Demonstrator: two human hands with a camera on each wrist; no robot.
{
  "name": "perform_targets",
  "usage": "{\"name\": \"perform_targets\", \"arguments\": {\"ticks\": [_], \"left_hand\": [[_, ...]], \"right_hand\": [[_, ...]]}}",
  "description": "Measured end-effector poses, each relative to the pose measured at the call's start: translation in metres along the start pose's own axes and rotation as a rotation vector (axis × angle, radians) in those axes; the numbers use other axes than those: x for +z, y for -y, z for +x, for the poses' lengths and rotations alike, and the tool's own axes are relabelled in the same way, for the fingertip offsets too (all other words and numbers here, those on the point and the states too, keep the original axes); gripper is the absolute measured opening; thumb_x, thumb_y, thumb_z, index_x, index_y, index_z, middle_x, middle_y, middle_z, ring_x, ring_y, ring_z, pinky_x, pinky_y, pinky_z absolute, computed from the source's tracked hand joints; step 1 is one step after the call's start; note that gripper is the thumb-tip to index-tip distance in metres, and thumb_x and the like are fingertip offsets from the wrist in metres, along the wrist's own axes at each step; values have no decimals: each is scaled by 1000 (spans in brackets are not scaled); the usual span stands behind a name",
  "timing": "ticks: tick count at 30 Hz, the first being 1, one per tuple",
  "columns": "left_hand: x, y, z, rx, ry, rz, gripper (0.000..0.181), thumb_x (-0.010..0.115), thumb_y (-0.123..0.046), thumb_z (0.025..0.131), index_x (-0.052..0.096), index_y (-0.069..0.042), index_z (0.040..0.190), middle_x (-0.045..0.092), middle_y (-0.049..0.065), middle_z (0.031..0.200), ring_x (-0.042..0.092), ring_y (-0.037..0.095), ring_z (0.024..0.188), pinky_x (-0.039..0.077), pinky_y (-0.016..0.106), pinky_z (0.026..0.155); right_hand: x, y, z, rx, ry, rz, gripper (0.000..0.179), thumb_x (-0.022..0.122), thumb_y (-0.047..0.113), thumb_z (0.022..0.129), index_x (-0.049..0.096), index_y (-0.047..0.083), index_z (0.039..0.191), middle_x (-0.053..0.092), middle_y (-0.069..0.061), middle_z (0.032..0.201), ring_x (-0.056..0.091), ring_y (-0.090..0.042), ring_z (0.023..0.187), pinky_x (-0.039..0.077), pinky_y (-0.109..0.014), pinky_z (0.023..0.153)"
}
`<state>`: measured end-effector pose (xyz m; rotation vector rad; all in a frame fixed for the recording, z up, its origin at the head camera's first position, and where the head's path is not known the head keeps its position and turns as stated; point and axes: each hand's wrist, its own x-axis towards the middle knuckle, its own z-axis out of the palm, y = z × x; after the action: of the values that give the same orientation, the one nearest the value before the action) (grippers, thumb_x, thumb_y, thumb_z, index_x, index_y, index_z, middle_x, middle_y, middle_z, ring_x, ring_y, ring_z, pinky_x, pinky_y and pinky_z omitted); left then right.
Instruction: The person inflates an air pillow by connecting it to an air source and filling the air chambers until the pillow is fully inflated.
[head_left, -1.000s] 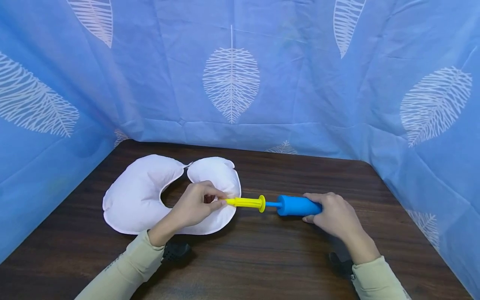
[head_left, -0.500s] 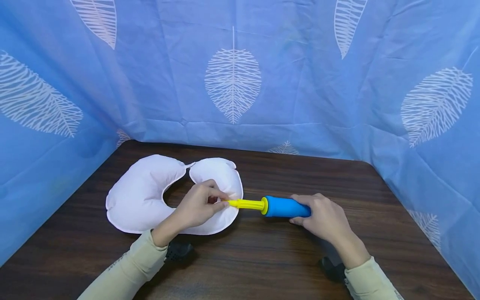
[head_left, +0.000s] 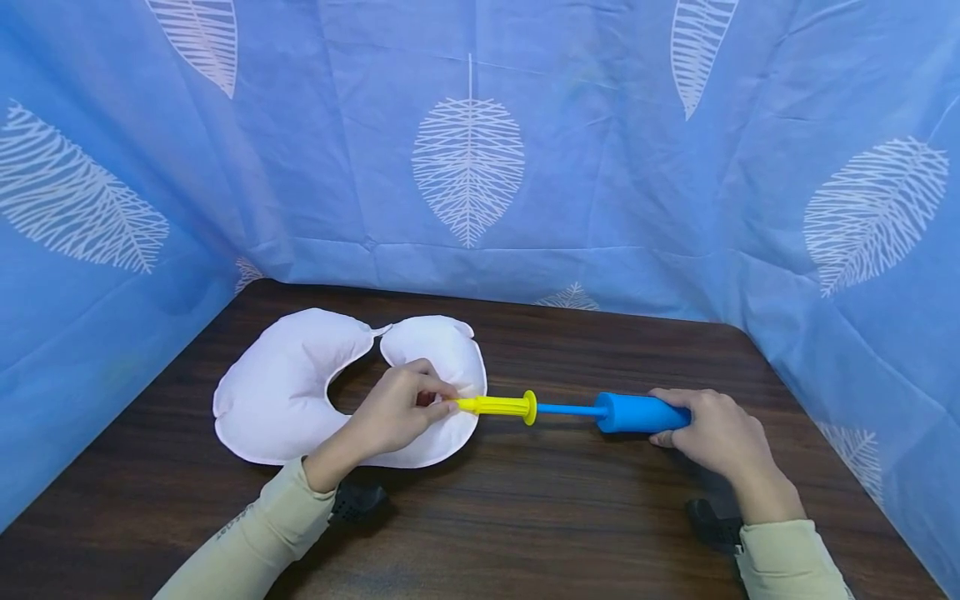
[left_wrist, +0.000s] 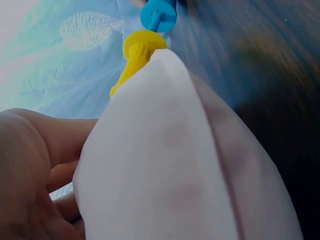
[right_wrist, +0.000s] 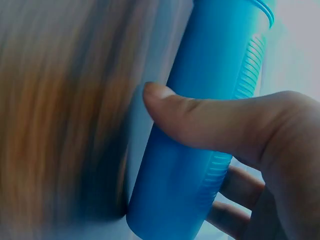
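Note:
A white U-shaped inflatable neck pillow [head_left: 277,400] lies puffed up on the table's left half. My left hand [head_left: 401,408] reaches over its right arm and pinches the tip of a hand air pump's yellow nozzle end [head_left: 501,406] at the pillow's surface; the contact point is hidden by the fingers. In the left wrist view the pillow [left_wrist: 165,150] covers part of that hand. My right hand [head_left: 712,429] grips the pump's blue barrel [head_left: 637,413], drawn away to the right, so a thin blue rod [head_left: 570,410] shows. In the right wrist view the thumb lies across the barrel [right_wrist: 175,170].
The dark wood-grain table [head_left: 540,517] has rounded far corners. A blue curtain [head_left: 585,167] with white leaf prints encloses the back and both sides. Black wrist devices [head_left: 360,502] sit under the sleeves.
The right hand first pushed the blue barrel left against the yellow flange, then pulled it right, farther out than at first. The left hand has stayed nearly still at the pillow.

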<state>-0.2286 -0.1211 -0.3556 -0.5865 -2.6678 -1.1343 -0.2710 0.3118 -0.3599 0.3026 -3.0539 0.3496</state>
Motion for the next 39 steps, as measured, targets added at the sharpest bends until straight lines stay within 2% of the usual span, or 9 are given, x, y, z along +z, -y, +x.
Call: {"name": "perform_targets", "arguments": {"ticks": [5, 11, 17, 22, 25, 31, 39], "left_hand": [[-2, 1, 0, 7, -4, 5, 16, 82, -3, 91, 86, -7, 106, 69, 1, 88, 52, 10, 71, 44, 22, 65], [-6, 3, -2, 14, -37, -10, 15, 84, -2, 90, 87, -7, 103, 70, 0, 84, 52, 9, 70, 45, 22, 63], [-8, 2, -2, 32, -59, -20, 15, 82, 0, 90, 87, -5, 104, 67, 1, 81, 51, 9, 68, 42, 22, 62], [-7, -3, 0, 7, -48, -1, 17, 83, -1, 90, 87, -6, 106, 63, 0, 80, 50, 12, 70, 41, 22, 62], [-5, -6, 1, -9, -30, 14, 18, 84, -2, 90, 86, -7, 107, 63, -1, 82, 50, 12, 70, 41, 23, 62], [-5, -8, 1, 1, -15, 33, 16, 83, -2, 91, 86, -7, 106, 65, -1, 84, 51, 12, 72, 43, 23, 64], [-5, -8, 0, 0, -4, 49, 16, 83, -3, 91, 86, -7, 107, 65, -1, 85, 51, 12, 73, 44, 23, 65]], "right_hand": [[-3, -15, 0, 38, 11, 12, 74, 91, 33, 83, 65, 17, 150, 59, -38, 144, 59, -59, 120, 53, -67, 74], [0, -10, 3, -21, -20, 24, 71, 92, 29, 84, 66, 13, 148, 62, -37, 141, 59, -59, 122, 52, -71, 83], [14, 21, 3, -156, -96, 32, 67, 93, 27, 85, 68, 12, 145, 70, -28, 136, 63, -54, 123, 52, -71, 90], [24, 57, 3, -278, -148, 33, 69, 93, 30, 84, 68, 13, 146, 75, -19, 133, 69, -45, 118, 56, -66, 91], [28, 71, 1, -318, -165, 28, 72, 94, 33, 84, 67, 15, 148, 76, -17, 132, 70, -41, 116, 58, -63, 90], [30, 77, -2, -297, -175, 14, 70, 95, 36, 82, 70, 17, 144, 77, -13, 131, 71, -38, 115, 59, -60, 85], [25, 61, -1, -239, -163, 2, 67, 94, 38, 82, 72, 18, 142, 77, -16, 131, 70, -41, 115, 59, -59, 77]]}}
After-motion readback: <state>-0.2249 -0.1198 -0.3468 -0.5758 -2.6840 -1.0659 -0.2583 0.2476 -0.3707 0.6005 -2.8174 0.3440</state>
